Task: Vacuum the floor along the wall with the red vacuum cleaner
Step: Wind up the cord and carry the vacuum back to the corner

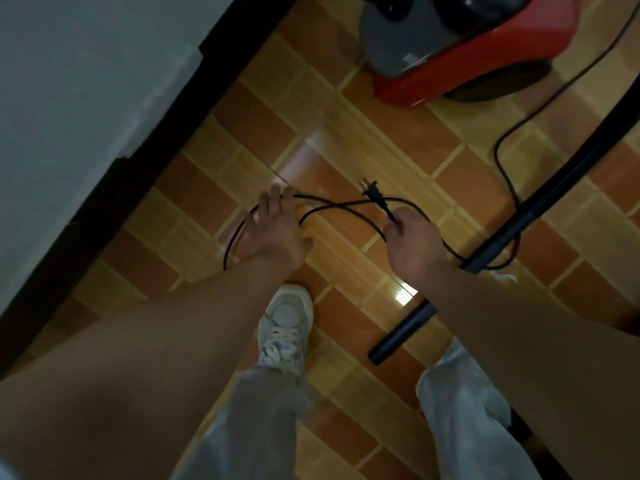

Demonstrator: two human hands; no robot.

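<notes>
The red vacuum cleaner [464, 46] with its grey top stands on the tiled floor at the upper right. Its black power cord [502, 157] runs down the floor and forms a loop between my hands. My right hand [412, 244] pinches the cord just behind the two-pin plug [372, 192], which points up and to the left. My left hand [273, 226] is spread with straight fingers, and the cord loop hangs around it. A black vacuum tube [554, 188] crosses diagonally at the right, partly hidden behind my right forearm.
A grey wall [76, 98] with a black skirting board [145, 168] runs diagonally along the left. My white shoe [287, 323] and light trouser legs stand on the orange and yellow tiles [346, 133] below my hands. The tube's lower end [398, 337] lies near my right leg.
</notes>
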